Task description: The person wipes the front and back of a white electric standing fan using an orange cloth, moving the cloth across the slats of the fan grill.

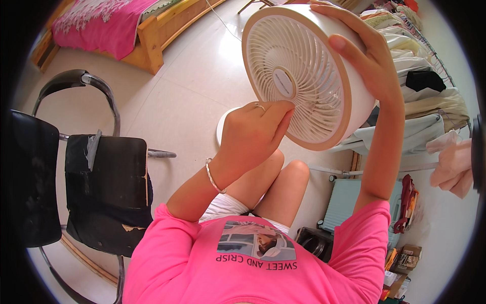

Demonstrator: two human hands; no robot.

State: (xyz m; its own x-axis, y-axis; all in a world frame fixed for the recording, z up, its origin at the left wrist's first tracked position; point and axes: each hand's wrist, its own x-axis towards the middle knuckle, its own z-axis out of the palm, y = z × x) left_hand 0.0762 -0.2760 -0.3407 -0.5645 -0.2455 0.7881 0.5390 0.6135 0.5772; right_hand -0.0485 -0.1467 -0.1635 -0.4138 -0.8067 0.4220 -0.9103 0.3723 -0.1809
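A white electric fan's round head (357,89), with a beige front rim and a white spiral grille (315,110), is tilted up in front of me. My right hand (360,53) grips its housing from the right, thumb by the rim and fingers over the top. Pinched together, the fingertips of my left hand (254,131) are at the grille just below the oval hub badge (284,83); whether something small is between them is hidden. A ring and a silver bangle (214,176) are on this hand and wrist. Behind it shows part of the round white fan base (220,131).
Left of me stands a black chair (108,190) with a torn seat. A wooden bed (152,41) with a pink cover is at the upper left. Clothes on a rack (421,98) line the right side, above a light-blue suitcase (345,197). A white cable (224,22) crosses the floor.
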